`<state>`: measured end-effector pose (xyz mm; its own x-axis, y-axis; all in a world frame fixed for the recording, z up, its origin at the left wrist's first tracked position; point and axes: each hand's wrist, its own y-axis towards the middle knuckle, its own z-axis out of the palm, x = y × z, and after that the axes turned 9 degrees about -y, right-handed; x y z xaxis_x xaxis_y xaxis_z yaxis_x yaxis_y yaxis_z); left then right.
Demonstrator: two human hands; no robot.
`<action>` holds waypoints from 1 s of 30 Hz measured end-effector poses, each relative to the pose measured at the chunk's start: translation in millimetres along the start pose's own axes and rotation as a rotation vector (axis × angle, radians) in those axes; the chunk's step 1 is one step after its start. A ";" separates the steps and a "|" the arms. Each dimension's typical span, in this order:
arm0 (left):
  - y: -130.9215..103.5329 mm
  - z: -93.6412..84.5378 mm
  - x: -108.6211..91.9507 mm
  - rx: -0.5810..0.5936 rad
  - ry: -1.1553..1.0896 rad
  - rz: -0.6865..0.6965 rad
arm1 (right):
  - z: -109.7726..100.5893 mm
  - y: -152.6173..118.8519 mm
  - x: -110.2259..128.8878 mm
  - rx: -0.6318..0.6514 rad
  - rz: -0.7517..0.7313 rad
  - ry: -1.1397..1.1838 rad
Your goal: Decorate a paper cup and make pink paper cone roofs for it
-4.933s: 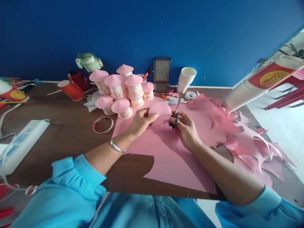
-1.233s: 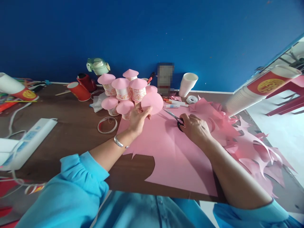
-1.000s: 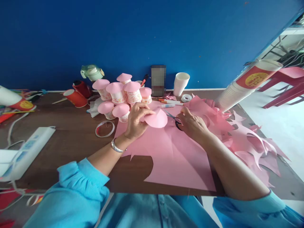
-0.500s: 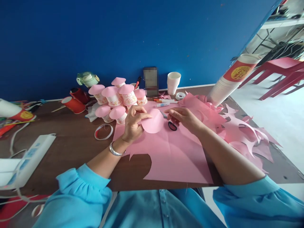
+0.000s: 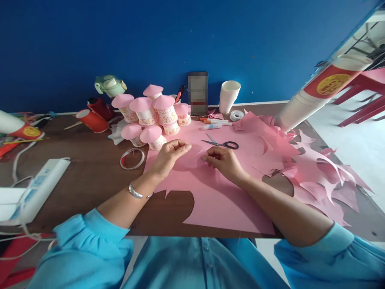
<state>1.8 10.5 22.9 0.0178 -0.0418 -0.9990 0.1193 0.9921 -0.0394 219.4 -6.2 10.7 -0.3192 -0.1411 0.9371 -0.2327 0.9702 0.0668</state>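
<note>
A round pink paper disc (image 5: 191, 159) is between my hands, its outline faint against the pink sheet below. My left hand (image 5: 172, 155), with a silver bangle at its wrist, pinches the disc's left side. At the right edge, the thumb and fingers of my right hand (image 5: 221, 159) are closed on the disc. Black-handled scissors (image 5: 224, 144) lie with parted blades on the large pink sheet (image 5: 224, 200), just beyond my right hand. To the left stand several decorated paper cups (image 5: 146, 116) with pink cone roofs (image 5: 163, 102).
Pink paper scraps (image 5: 319, 176) cover the right side. Behind are markers (image 5: 216, 121), a tape roll (image 5: 237, 115), white cups (image 5: 229, 96) and a phone (image 5: 197, 94). A tall cup stack (image 5: 296, 108) leans at right. Leftward lie another tape roll (image 5: 132, 159) and a power strip (image 5: 42, 188).
My right hand has let go of the scissors, which now lie on the pink sheet, and has moved to the disc's right edge. My left hand has lowered slightly with the disc.
</note>
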 end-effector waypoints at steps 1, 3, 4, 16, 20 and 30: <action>-0.9 0.6 -0.6 -0.002 0.034 -0.005 | 1.5 -1.1 1.6 -0.029 -0.027 -0.057; -0.9 1.6 -1.4 0.027 0.046 -0.038 | 4.1 -3.1 5.1 -0.083 -0.093 -0.137; -0.3 1.9 -1.6 0.053 0.042 -0.064 | 5.0 -3.7 6.6 -0.100 -0.120 -0.154; 1.7 2.1 -11.4 0.360 0.039 -0.178 | 7.9 -4.8 5.2 0.139 0.194 0.182; 1.2 4.9 -10.7 0.377 0.041 -0.169 | 8.9 -4.2 7.3 0.129 0.187 0.315; -1.6 10.6 -13.8 0.264 0.032 -0.110 | 8.9 -3.6 7.3 0.133 0.205 0.463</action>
<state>11.9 8.2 37.0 -0.0403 -0.1399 -0.9893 0.3736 0.9162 -0.1448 209.8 -12.4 14.3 0.0627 0.1797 0.9817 -0.3321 0.9314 -0.1493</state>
